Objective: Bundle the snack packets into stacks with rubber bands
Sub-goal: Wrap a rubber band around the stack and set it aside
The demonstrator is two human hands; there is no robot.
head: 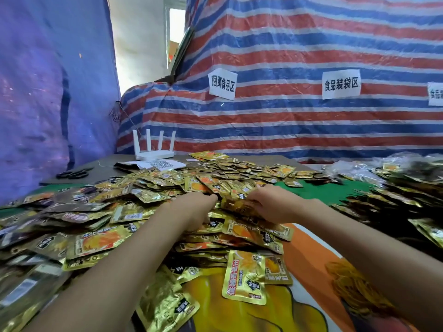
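Note:
A wide heap of gold snack packets covers the table. My right hand grips a small stack of packets at the middle of the heap, thumb on its near side. My left hand reaches into the heap just left of that stack, fingers pointing down among the packets; whether it holds any is hidden. One gold packet lies face up near me. A pile of yellow rubber bands sits at the lower right beside my right forearm.
A white router with antennas stands at the back left, next to papers and black scissors. More packets and clear bags pile at the right. A striped tarp with paper signs walls the back.

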